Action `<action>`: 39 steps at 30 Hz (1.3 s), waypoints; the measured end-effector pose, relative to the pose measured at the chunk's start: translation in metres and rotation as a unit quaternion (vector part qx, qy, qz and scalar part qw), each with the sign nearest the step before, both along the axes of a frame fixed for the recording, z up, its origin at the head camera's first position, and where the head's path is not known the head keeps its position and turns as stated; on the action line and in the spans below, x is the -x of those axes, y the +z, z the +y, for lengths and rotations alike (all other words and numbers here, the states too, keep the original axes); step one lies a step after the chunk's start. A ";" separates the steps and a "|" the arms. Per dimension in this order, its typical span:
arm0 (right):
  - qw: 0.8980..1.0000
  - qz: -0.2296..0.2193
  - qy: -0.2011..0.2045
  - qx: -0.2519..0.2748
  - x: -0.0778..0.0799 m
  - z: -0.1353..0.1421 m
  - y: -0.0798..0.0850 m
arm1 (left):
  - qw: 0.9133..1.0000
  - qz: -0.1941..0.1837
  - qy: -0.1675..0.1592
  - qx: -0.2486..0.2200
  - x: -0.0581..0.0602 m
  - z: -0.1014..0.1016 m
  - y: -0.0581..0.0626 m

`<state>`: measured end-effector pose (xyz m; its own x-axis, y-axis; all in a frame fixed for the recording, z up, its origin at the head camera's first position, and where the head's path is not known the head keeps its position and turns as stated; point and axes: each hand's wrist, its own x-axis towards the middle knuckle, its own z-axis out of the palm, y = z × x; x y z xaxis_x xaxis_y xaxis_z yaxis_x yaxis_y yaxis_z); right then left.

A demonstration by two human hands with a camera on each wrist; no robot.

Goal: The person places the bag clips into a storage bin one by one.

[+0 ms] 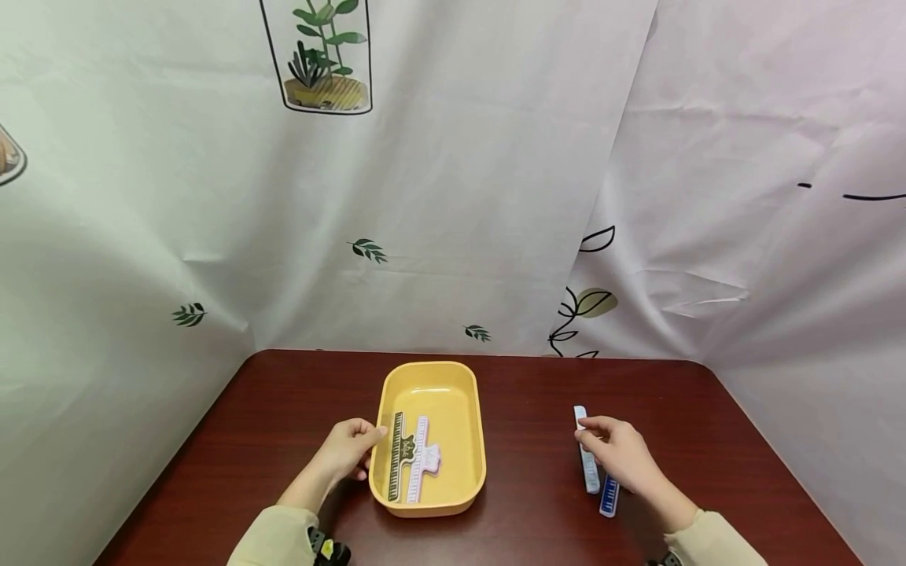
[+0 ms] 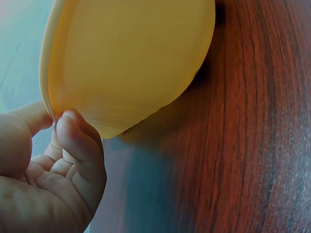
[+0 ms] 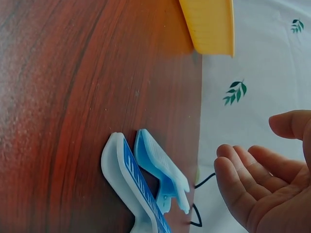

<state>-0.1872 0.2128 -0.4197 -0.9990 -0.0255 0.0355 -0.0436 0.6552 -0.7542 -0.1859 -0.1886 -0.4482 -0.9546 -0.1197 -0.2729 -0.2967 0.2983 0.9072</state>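
Note:
My left hand (image 1: 345, 450) pinches the left rim of a yellow tray (image 1: 456, 428), thumb on one side and curled fingers on the other, as the left wrist view shows. Inside the tray lie a black-and-cream piano-key clip (image 1: 395, 468) and a pale pink one (image 1: 417, 464), side by side. To the right, my right hand (image 1: 624, 454) hovers over a light blue clip (image 1: 590, 469), thumb and fingers apart and holding nothing. A dark blue and white clip (image 3: 138, 179) lies beside the light blue one, partly hidden under the hand in the head view.
The dark red wooden table (image 1: 524, 440) carries the tray and clips. Behind it and along both sides hangs a pale cloth (image 1: 453, 196) printed with leaves and a plant jar. Bare tabletop separates the tray from the two blue clips.

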 end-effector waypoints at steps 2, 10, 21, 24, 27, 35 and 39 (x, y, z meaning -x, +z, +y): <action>1.000 0.003 -0.001 -0.005 0.000 0.002 0.001 | 1.000 0.000 0.000 -0.001 0.000 0.000 0.000; 1.000 0.003 -0.011 -0.004 0.002 0.009 -0.001 | 1.000 -0.001 0.000 0.000 0.000 0.000 0.001; 1.000 0.001 -0.012 0.017 0.006 0.022 -0.007 | 1.000 -0.002 -0.002 0.002 0.002 0.000 0.001; 1.000 -0.001 -0.011 0.016 0.006 0.025 -0.007 | 1.000 -0.002 -0.001 0.003 0.002 0.000 0.000; 1.000 0.000 -0.005 0.001 0.008 0.028 -0.006 | 1.000 -0.003 -0.001 0.004 0.003 0.000 0.000; 0.997 0.016 -0.003 -0.076 0.009 0.036 -0.010 | 1.000 -0.004 0.002 0.006 0.003 0.000 -0.002; 0.996 0.021 0.004 -0.082 0.009 0.038 -0.013 | 1.000 -0.003 0.003 0.006 0.003 0.000 -0.001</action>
<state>-0.1958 0.2509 -0.4328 -0.9965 -0.0424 0.0720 -0.0785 0.7688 -0.6347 -0.1886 -0.1886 -0.4497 -0.9522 -0.1289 -0.2771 -0.3041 0.3081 0.9015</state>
